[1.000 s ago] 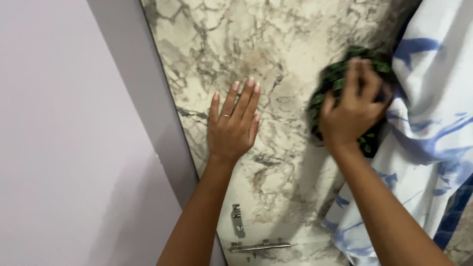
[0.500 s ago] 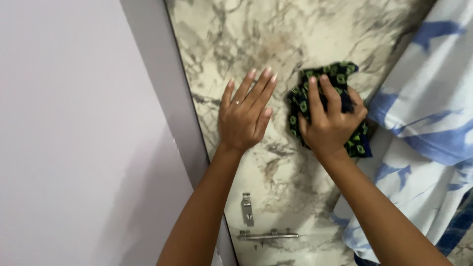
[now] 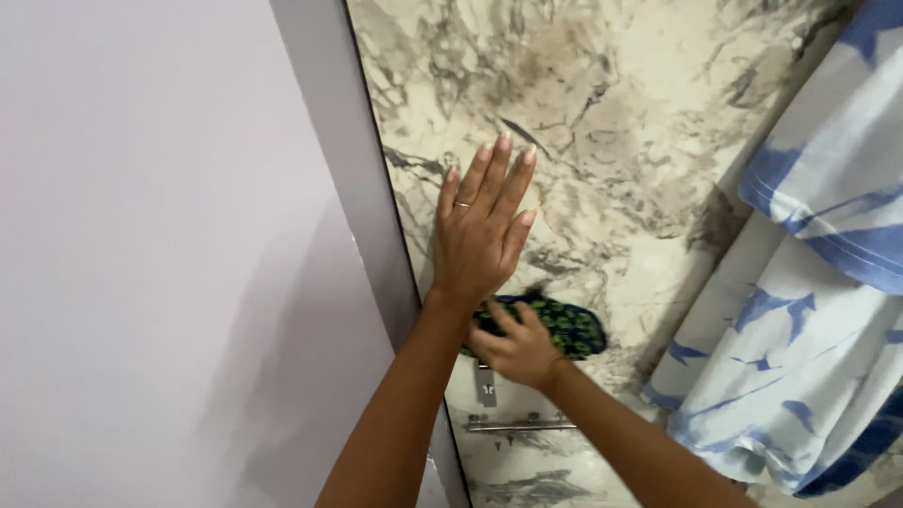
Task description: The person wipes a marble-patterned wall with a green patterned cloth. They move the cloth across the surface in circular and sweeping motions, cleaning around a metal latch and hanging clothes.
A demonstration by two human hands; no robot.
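I see my left hand point(image 3: 482, 235) pressed flat against the marble-patterned door point(image 3: 602, 141), fingers straight and together, pointing toward one o'clock, with a thin ring point(image 3: 463, 203) on one finger. Its forearm runs up from six o'clock. My right hand point(image 3: 515, 350) sits just below the left wrist, at about five o'clock from the left palm, fingers curled over a dark cloth with green dots point(image 3: 562, 326) and pushing it against the door. The hand is blurred, so I cannot make out how tightly it grips.

By count: two hands, one cloth, one ring, one small upright metal latch plate point(image 3: 484, 386) partly hidden under the right hand, and one horizontal metal bolt point(image 3: 519, 425) at six o'clock from the cloth. One white garment with blue streaks point(image 3: 809, 310) hangs at three o'clock, well apart from the cloth. A grey frame point(image 3: 348, 169) edges the door at nine o'clock, with a plain pale wall point(image 3: 141, 254) beyond it.

Half a second ago the cloth was level with my left fingers, at their three o'clock; it has now swept down to just above the latch. The left hand has stayed flat.
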